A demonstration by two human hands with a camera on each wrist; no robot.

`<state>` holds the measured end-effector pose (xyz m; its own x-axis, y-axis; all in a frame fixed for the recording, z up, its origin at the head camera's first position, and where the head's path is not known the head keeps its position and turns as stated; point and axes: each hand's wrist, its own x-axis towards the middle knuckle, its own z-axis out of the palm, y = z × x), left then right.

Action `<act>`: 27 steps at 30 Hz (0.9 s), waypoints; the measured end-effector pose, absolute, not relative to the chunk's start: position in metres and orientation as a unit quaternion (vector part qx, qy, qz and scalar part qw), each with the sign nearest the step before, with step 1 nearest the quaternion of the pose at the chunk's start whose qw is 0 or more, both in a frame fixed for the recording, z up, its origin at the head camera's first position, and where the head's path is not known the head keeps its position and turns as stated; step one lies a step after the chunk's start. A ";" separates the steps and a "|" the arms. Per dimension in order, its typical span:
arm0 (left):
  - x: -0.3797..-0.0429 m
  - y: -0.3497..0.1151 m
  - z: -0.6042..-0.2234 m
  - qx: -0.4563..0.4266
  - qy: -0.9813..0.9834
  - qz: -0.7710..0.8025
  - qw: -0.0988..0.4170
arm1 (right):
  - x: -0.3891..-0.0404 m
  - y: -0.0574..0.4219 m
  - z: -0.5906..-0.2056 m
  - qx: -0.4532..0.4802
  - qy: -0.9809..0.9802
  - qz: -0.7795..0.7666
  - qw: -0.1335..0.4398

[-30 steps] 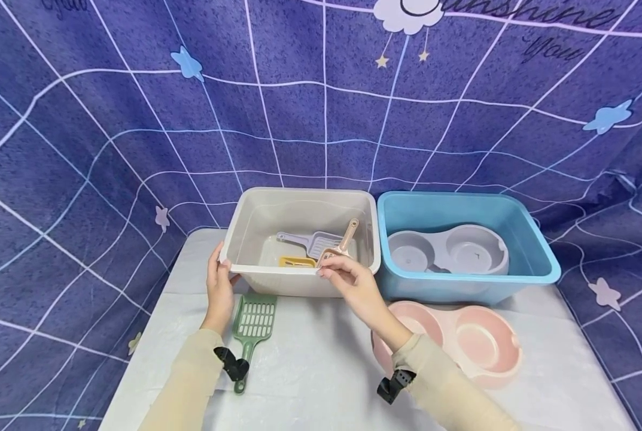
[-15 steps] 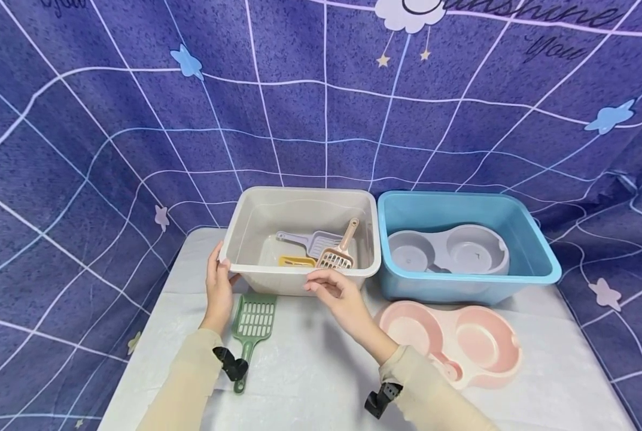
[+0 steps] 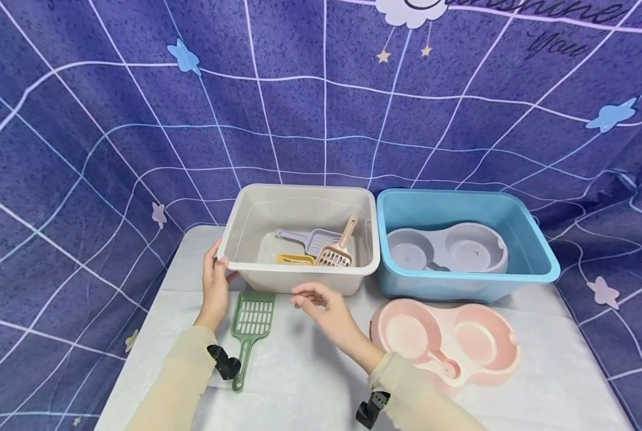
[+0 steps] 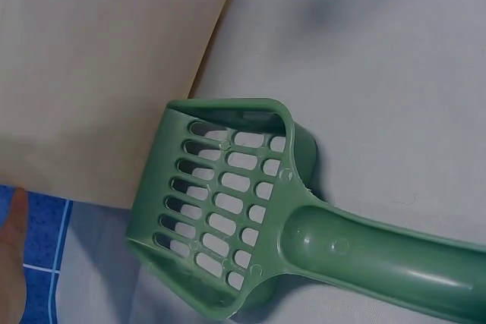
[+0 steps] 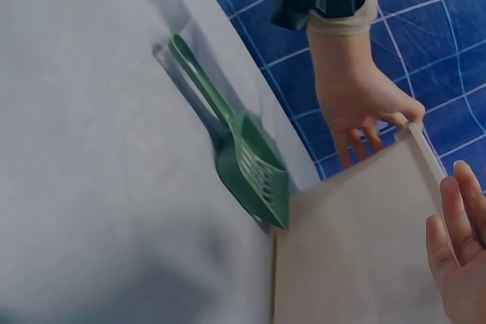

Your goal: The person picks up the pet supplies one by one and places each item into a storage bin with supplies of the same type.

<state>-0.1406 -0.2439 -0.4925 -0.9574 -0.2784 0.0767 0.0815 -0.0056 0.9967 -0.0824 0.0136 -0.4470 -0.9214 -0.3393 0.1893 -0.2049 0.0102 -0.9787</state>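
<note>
At the front left corner of a beige litter box [image 3: 304, 270], my left hand [image 3: 215, 290] holds the rim, its thumb on top and fingers down the outer side; the right wrist view also shows this hand [image 5: 361, 100]. My right hand [image 3: 323, 308] hovers before the box's front wall, fingers loosely bent and holding nothing. A green litter scoop [image 3: 253, 317] lies between the hands, its slotted head near the box. Inside the box are a lilac scoop [image 3: 299, 237], a brown scoop [image 3: 346, 232] and a yellow slotted piece [image 3: 295, 259], partly hidden by the front wall.
A blue litter box [image 3: 541, 263] stands against the beige one's right side, with a grey double pet bowl [image 3: 439, 242] inside. In front of it lies a pink double bowl [image 3: 450, 341] on the white-covered table [image 3: 299, 389]. A blue-purple curtain [image 3: 299, 108] hangs behind.
My right hand has come off the beige box's front rim and moved left and down towards me. The brown scoop's head now shows fully. My left hand stays at the corner.
</note>
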 end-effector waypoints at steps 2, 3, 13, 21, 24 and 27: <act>-0.142 -0.244 -0.494 0.071 -0.695 -0.704 0.127 | -0.081 0.010 -0.448 -0.191 0.707 -0.678 0.057; -0.142 -0.244 -0.494 0.071 -0.696 -0.703 0.128 | -0.080 0.009 -0.450 -0.190 0.706 -0.679 0.059; -0.141 -0.243 -0.493 0.072 -0.696 -0.703 0.130 | -0.074 -0.006 -0.476 -0.161 0.679 -0.710 0.091; -0.142 -0.243 -0.493 0.073 -0.695 -0.703 0.131 | -0.066 -0.017 -0.486 -0.139 0.667 -0.722 0.119; -0.141 -0.243 -0.491 0.074 -0.692 -0.707 0.126 | -0.063 -0.021 -0.489 -0.135 0.661 -0.728 0.126; -0.136 -0.241 -0.482 0.072 -0.691 -0.709 0.119 | -0.060 -0.025 -0.494 -0.133 0.651 -0.735 0.132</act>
<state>-0.1364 -0.2406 -0.4817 -0.9613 -0.2683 0.0623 0.0691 -0.0161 0.9975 -0.0604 -0.0248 -0.4943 -0.9299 -0.3670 0.0236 0.0209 -0.1170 -0.9929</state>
